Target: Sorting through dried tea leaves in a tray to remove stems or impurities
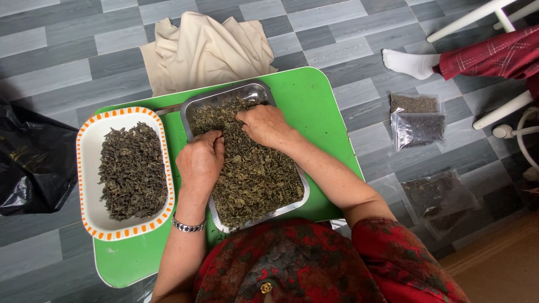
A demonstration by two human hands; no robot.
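A metal tray [191, 110] full of dried greenish-brown tea leaves [258, 179] sits on a small green table [314, 101]. My left hand [200, 161] rests knuckles up on the leaves at the tray's left side, fingers curled into them. My right hand [264, 124] lies on the leaves near the tray's far end, fingers bent down into the pile. To the left stands a white dish with an orange-patterned rim [87, 185], holding a darker heap of dried leaves [132, 171]. A silver bracelet [187, 226] circles my left wrist.
A beige cloth [205, 50] lies on the grey tiled floor beyond the table. A black plastic bag [28, 163] sits at the left. Clear bags of dried leaves [416, 126] lie on the floor at the right, near another person's socked foot [410, 63] and white chair legs [477, 17].
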